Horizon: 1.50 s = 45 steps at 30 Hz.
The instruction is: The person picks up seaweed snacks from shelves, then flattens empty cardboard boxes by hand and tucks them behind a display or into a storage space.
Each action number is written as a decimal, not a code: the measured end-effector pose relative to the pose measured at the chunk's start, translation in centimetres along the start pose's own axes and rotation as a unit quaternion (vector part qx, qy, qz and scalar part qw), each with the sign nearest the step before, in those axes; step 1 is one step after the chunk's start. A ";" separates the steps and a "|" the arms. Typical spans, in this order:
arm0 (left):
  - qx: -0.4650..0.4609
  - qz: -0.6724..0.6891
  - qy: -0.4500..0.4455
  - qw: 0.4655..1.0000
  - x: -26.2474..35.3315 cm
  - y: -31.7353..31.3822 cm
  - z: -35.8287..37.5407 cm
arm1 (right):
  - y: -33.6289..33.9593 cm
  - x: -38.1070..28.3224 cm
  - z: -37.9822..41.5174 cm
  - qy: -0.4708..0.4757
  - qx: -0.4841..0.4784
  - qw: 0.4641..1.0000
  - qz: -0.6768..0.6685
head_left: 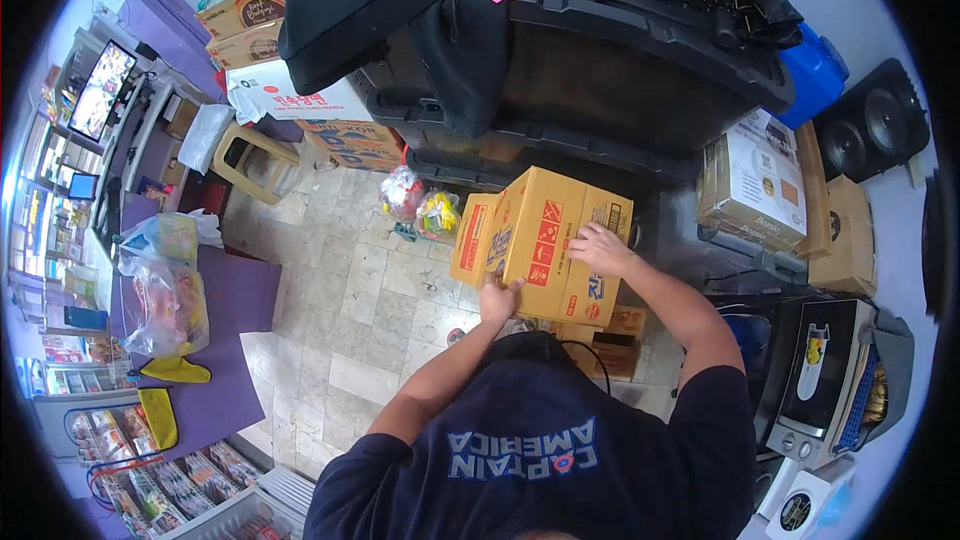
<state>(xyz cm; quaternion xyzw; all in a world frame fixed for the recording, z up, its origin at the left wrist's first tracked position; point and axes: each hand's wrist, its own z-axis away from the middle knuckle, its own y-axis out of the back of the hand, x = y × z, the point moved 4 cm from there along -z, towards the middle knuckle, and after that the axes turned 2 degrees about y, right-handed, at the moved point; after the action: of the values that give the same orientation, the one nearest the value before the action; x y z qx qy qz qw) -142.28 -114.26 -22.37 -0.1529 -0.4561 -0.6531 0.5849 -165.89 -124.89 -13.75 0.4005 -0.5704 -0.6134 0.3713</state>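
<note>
From my feed, the biggest thing in view was the black storage bin [600, 70] stacked along the far side of the tiled floor [340, 280], with a dark bag [350, 0] slumped over its left end. Just in front of it, tilted up off the floor, sat the yellow cardboard box [545, 245], printed with red handling symbols; a second, narrower yellow carton [472, 238] leaned against its left face. Both of my hands were on that box. My right hand [600, 248] lay flat on the upper right part of its top face, near the far right corner, fingers [582, 236] spread wide and pressing rather than curled round anything. My left hand [498, 300] met the near lower edge of the box, fingers [508, 287] bent up against the cardboard; I could not tell whether they hooked under the edge or only pushed at it. To the right, well apart from the box, stood a toaster oven [820, 375] and, behind it, a white appliance carton [755, 180]. Left of the yellow box, close by on the floor, lay two small bags of wrapped snacks [420, 202]. Farther left stood a tan plastic stool [255, 160].
</note>
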 end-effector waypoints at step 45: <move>-0.031 -0.169 -0.312 0.934 6.0 1.1 -0.4 | 7.9 7.2 -1.2 -0.406 0.146 0.872 -0.230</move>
<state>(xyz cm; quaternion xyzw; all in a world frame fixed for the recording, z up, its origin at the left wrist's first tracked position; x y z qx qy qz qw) -142.81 -118.21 -17.68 -0.2878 -0.6143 -0.6755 0.2891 -167.73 -132.49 -6.35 0.2853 -0.6461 -0.6998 -0.1073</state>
